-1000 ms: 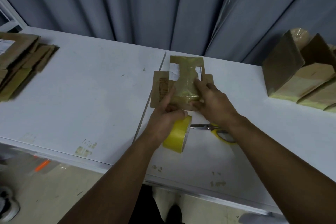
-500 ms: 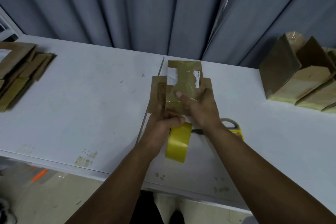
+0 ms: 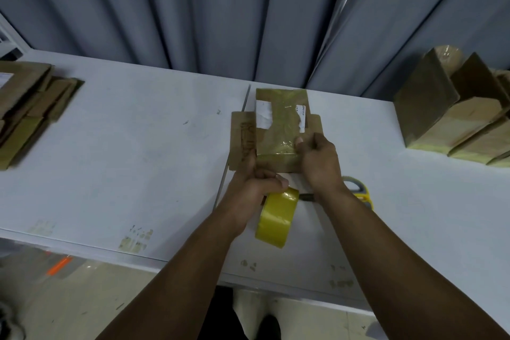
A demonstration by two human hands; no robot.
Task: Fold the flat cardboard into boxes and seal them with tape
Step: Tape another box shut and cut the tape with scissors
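The left hand [image 3: 256, 185] is gripping the yellow tape roll [image 3: 277, 218], fingers curled shut around it, at the near edge of the cardboard box [image 3: 278, 130]; the right hand [image 3: 317, 160] is pinching the box's right side, thumb on its taped face; the box is lying mid-bench [image 3: 138, 146]; yellow-handled scissors [image 3: 358, 193] are lying just behind the right wrist.

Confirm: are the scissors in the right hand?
No, the scissors lie on the table behind the right hand, which presses the cardboard.

Right hand [image 3: 317, 159] slid to the cardboard's [image 3: 278, 130] right edge.
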